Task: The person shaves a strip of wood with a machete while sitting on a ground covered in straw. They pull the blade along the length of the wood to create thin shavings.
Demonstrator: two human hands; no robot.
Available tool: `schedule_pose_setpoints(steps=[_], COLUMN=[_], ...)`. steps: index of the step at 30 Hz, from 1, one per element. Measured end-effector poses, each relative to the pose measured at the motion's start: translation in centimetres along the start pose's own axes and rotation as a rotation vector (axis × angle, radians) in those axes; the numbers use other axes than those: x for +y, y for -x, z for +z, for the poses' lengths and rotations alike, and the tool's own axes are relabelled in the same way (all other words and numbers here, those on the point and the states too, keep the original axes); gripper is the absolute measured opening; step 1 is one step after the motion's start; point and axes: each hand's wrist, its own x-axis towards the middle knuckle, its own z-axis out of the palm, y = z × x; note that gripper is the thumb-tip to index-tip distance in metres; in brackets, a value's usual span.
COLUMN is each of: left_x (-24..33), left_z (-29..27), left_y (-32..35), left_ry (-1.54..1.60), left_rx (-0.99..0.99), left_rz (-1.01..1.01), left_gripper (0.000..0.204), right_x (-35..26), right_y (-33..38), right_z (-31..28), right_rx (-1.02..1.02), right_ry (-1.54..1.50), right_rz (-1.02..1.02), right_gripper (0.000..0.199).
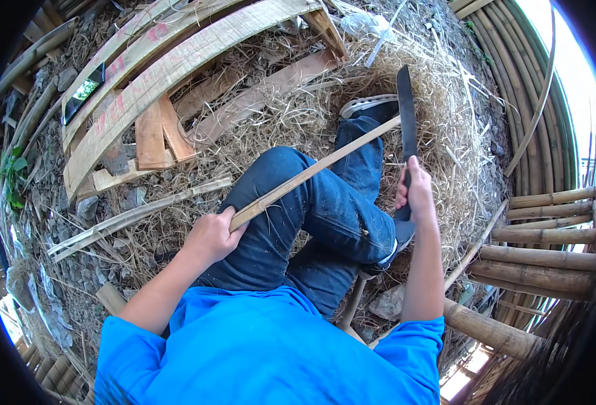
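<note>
My left hand (211,238) is closed around the near end of a long split bamboo strip (317,167). The strip slants up to the right across my raised knee, and its far end meets the machete's blade or lies just beside it; I cannot tell which. In my right hand (417,189) is the handle of a machete (407,111), its dark blade pointing away from me. My fingers wrap fully round the handle. Dark jeans cover my crossed legs under the strip, and one shoe (369,105) shows near the blade.
A slatted wooden pallet (197,57) lies at the far left, with a phone (85,93) on it. Split bamboo (143,212) rests on the ground to the left. Fibrous shavings (440,128) surround my feet. Bamboo poles (544,260) form a frame at right, near a stone (387,303).
</note>
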Motion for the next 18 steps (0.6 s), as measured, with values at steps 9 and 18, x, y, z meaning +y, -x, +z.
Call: schedule_pose_setpoints(steps=[9,18], left_x=[0.6,-0.2], left_z=[-0.1,0.4], left_y=[-0.2,-0.1], left_ry=[-0.051,-0.044], left_rx=[0.0,0.025], left_rz=[-0.013,0.007], left_gripper=[0.027,0.026], right_x=[0.3,-0.8], right_y=[-0.4,-0.2], right_z=[1.2,1.8], right_rx=[-0.025,-0.062], right_ry=[-0.018,-0.002], right_rz=[-0.007,-0.01], right_gripper=[0.047,0.048])
